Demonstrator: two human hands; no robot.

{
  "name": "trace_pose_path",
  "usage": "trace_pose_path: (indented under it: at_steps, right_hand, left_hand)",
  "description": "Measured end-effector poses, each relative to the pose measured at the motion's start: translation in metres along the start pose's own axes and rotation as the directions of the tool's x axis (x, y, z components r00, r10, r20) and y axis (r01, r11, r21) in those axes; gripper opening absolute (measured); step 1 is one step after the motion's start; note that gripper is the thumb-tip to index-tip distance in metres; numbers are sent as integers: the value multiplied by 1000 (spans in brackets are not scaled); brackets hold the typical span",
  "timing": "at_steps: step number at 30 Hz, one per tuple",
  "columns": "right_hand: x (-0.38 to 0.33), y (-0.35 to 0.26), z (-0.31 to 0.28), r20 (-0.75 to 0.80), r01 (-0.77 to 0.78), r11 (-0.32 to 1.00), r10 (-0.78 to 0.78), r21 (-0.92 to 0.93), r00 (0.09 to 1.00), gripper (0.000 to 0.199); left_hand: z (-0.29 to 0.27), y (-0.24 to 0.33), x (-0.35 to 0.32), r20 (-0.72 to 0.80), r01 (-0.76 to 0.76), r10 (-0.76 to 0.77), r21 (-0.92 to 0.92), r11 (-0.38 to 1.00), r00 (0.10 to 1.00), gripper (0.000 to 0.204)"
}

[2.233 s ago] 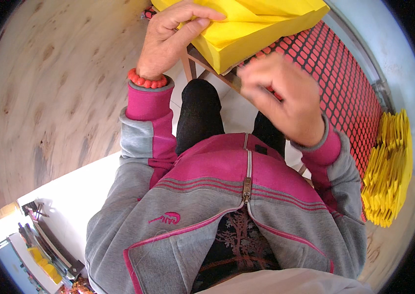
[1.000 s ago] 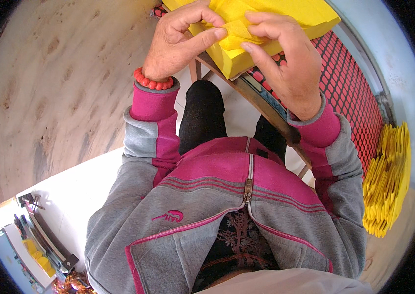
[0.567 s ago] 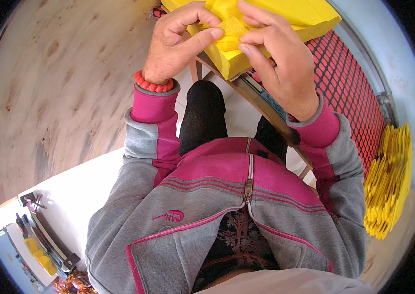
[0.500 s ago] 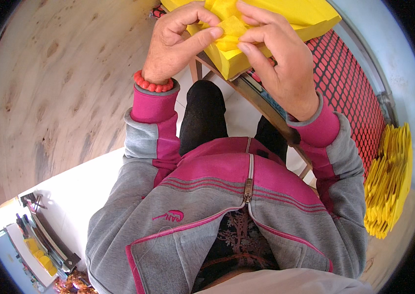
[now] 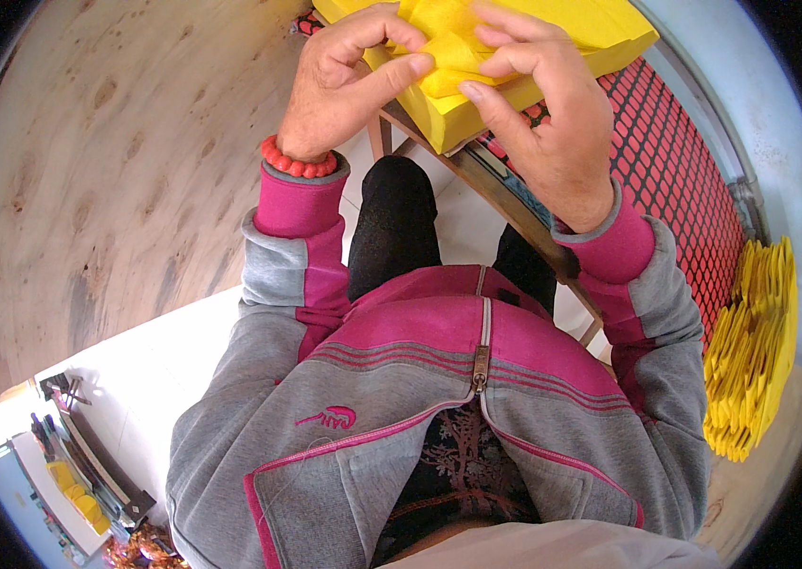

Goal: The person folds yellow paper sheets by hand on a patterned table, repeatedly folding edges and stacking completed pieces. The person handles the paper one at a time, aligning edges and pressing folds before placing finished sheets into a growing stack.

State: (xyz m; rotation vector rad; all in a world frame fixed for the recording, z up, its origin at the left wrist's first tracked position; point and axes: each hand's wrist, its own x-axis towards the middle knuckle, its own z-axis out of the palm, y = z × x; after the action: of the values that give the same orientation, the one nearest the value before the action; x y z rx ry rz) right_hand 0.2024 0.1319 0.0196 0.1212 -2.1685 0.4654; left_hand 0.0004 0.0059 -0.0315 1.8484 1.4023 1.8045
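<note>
L hand [image 5: 339, 81] + R hand [image 5: 548, 114] both pinching folded yellow sheet [image 5: 448, 52] atop yellow paper stack [image 5: 600, 33] on stool. Best: align edges first, press crease flat w/ thumbs, keep stack steady.

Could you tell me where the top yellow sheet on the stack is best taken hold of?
Probably at its raised, folded near edge, from the person's side: there it lifts off the yellow paper stack, where the left hand and right hand already pinch it.
</note>
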Motion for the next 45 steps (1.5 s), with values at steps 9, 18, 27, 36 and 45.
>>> trace_pose_path:
  at_steps: [9,18,27,36,45]
  right_hand:
    - [5,6,6,-13,170,982,-172,-77,985,14]
    - [8,-4,-6,113,-10,998,17,-57,993,15]
    - [13,-1,-7,8,140,990,-140,-8,990,19]
    - [-79,-45,9,479,-62,982,-33,181,877,22]
    - [-225,63,32,250,-416,780,568,-467,784,25]
  left_hand:
    - [5,0,-3,-100,105,-113,-90,990,989,9]
    - [3,-2,-1,-63,90,-95,-81,993,993,8]
    - [9,4,1,-99,54,-61,-74,996,993,3]
    - [30,-3,8,-345,15,-61,-134,991,936,4]
    - [39,-13,15,-458,-179,127,-72,981,880,10]
